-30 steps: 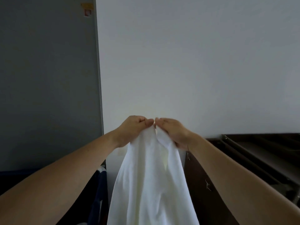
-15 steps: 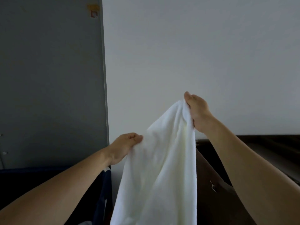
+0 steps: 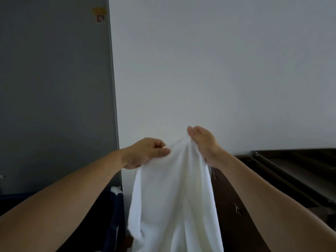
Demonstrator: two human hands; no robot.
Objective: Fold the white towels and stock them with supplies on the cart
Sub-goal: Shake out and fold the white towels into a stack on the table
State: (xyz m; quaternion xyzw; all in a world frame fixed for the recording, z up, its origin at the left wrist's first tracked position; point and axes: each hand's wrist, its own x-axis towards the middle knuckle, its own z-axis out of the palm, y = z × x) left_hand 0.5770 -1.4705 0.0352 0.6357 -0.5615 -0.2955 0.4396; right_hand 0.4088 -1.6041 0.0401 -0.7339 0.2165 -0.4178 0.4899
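Observation:
A white towel (image 3: 174,197) hangs in front of me, held up by its top edge and falling in long folds out of the bottom of the view. My left hand (image 3: 145,153) pinches the top edge at its left side between thumb and curled fingers. My right hand (image 3: 203,144) grips the top edge a little higher and to the right, its fingers wrapped over the cloth. The two hands are a short distance apart. The towel's lower end is out of view.
A white wall fills the background, with a grey panel (image 3: 54,88) on the left. A dark brown wooden cabinet (image 3: 291,171) stands at the right. A dark blue fabric bin (image 3: 116,215) with a bit of white cloth at its rim sits at the lower left.
My right hand has come down and moved left, closer to my left hand. My left hand has risen slightly. The towel's top edge is now shorter and bunched between them.

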